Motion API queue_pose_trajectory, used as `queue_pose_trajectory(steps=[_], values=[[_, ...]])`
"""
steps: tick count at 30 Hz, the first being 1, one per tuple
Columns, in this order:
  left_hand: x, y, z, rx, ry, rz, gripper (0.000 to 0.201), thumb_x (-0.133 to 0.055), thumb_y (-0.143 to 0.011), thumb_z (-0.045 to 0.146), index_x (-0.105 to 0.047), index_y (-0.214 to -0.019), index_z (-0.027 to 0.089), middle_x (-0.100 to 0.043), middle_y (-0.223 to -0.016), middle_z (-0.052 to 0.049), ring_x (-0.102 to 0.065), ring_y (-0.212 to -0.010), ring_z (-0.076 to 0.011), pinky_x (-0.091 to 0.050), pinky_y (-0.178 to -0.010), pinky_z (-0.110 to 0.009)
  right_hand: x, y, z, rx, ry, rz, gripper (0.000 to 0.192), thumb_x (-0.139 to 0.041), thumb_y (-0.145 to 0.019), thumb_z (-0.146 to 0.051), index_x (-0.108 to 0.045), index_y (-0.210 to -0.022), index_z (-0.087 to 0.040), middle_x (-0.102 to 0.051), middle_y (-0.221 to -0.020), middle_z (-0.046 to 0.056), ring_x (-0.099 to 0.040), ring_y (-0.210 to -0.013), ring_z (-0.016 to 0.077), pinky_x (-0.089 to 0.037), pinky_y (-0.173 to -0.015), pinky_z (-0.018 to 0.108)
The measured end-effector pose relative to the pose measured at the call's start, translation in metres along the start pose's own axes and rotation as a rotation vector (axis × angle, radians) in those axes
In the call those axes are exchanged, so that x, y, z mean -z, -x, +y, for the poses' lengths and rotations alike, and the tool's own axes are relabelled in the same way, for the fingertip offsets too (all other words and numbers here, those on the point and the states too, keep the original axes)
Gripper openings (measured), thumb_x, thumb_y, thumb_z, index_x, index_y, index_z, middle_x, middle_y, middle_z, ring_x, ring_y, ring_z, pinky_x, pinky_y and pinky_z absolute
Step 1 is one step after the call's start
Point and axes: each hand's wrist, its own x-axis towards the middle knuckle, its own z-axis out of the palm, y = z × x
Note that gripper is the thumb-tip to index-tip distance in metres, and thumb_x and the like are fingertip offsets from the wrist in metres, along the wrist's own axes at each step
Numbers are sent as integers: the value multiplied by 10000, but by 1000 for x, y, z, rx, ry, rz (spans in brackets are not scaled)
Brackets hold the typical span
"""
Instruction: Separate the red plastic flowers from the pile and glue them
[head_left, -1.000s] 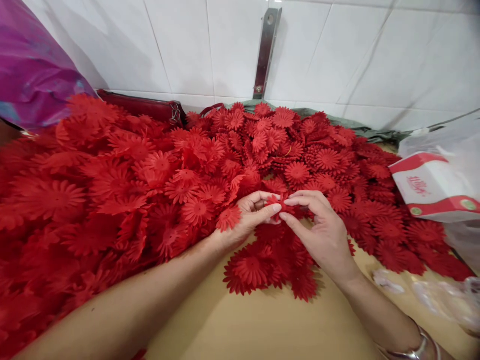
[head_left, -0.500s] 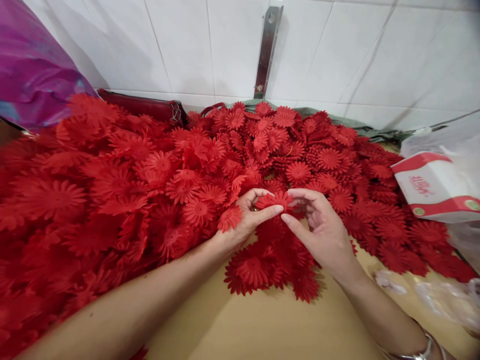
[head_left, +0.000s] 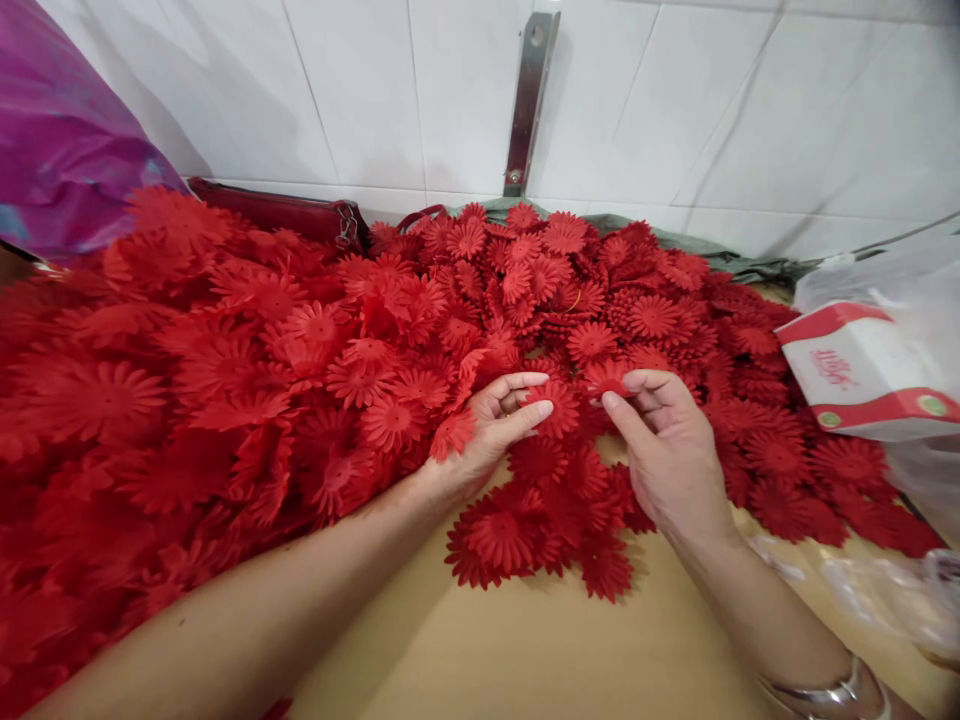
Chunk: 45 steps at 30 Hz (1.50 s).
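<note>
Thin red petalled discs, like artificial flower layers, surround both hands. My right hand (head_left: 671,450) pinches one red flower (head_left: 606,378) between thumb and fingertips, just above the pile. To its left, my left hand (head_left: 491,435) has its thumb and index fingertip apart. Another red flower (head_left: 559,410) lies at those fingertips, partly behind the thumb; no firm grip on it shows. One more flower (head_left: 452,435) rests against the left wrist. Below the hands, a small cluster of red flowers (head_left: 502,540) lies on the tan tabletop (head_left: 480,650).
A large loose heap of red flowers (head_left: 112,400) fills the left, and neater stacks (head_left: 780,450) spread right. Behind are a dark red purse (head_left: 277,212), a purple bag (head_left: 67,130) and a metal bracket (head_left: 529,105) on the tiled wall. A red-and-white box (head_left: 862,370) stands at right.
The hands have moved apart. My right hand has drawn right with a flower in its pinch, while my left stays nearly in place. The view has shifted slightly.
</note>
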Motion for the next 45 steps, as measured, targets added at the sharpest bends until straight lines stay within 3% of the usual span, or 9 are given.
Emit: queue_pose_trajectory(steps=[3,8,10,17,21,29,38,41,45], values=[[-2,-1,1,0,53,31,463,-905,-694,302,-707,-1103,210,-690,-932,6,-630,-879,-120,-486,-793,-242,2,1,-4,4,-43,-19,239,-748,-876,-309,-642,-1090,-295,-649,-999,-3,-620,-913,152,-508,-879,295],[-2,-2,0,-13,75,94,499,-904,-681,291,-692,-1125,213,-663,-903,20,-610,-869,-124,-484,-816,-271,6,11,-29,74,-32,-431,236,-603,-984,-347,-665,-1209,-311,-662,-1188,44,-622,-1130,206,-504,-1000,352],[-2,-2,0,-33,53,108,503,-903,-679,297,-692,-1127,209,-636,-830,41,-578,-789,-99,-456,-772,-250,7,12,-35,136,-10,-506,241,-576,-1001,-340,-676,-1217,-300,-656,-1251,55,-595,-1224,225,-480,-1062,370],[-4,-1,0,-38,40,99,508,-918,-651,313,-657,-1072,200,-650,-799,56,-563,-694,-82,-426,-737,-249,0,7,-23,110,44,-336,172,-659,-963,-336,-696,-1123,-285,-693,-1161,36,-632,-1151,195,-496,-1034,338],[-3,0,1,-68,-38,21,427,-905,-674,324,-658,-993,186,-647,-779,51,-553,-680,-80,-419,-718,-242,-4,10,-17,42,77,-336,287,-775,-871,-355,-664,-1129,-291,-684,-1156,23,-638,-1129,199,-504,-1029,357],[-1,0,1,-91,-92,-105,370,-892,-715,347,-698,-985,184,-705,-866,7,-616,-770,-97,-446,-761,-245,-4,8,-15,35,99,-367,159,-755,-884,-334,-704,-1023,-278,-703,-1068,13,-652,-1052,186,-518,-977,349],[-1,-2,-2,-88,-63,-125,404,-916,-690,323,-713,-1010,184,-699,-864,4,-620,-782,-95,-464,-798,-247,-7,9,-10,12,5,-258,70,-704,-920,-322,-687,-921,-255,-701,-1138,40,-646,-1119,190,-479,-1018,365],[-2,-1,0,-66,-83,-102,421,-913,-687,340,-706,-1019,185,-637,-784,34,-586,-713,-78,-454,-745,-233,-4,4,-6,-72,-117,-117,141,-731,-891,-365,-643,-914,-257,-699,-1108,29,-654,-1074,181,-479,-1021,369],[-1,1,1,-33,-52,-63,436,-888,-700,305,-708,-1083,200,-618,-826,31,-596,-758,-84,-483,-788,-240,3,-9,-5,-107,-166,83,241,-783,-828,-395,-602,-932,-274,-640,-977,0,-637,-897,152,-521,-897,314]])
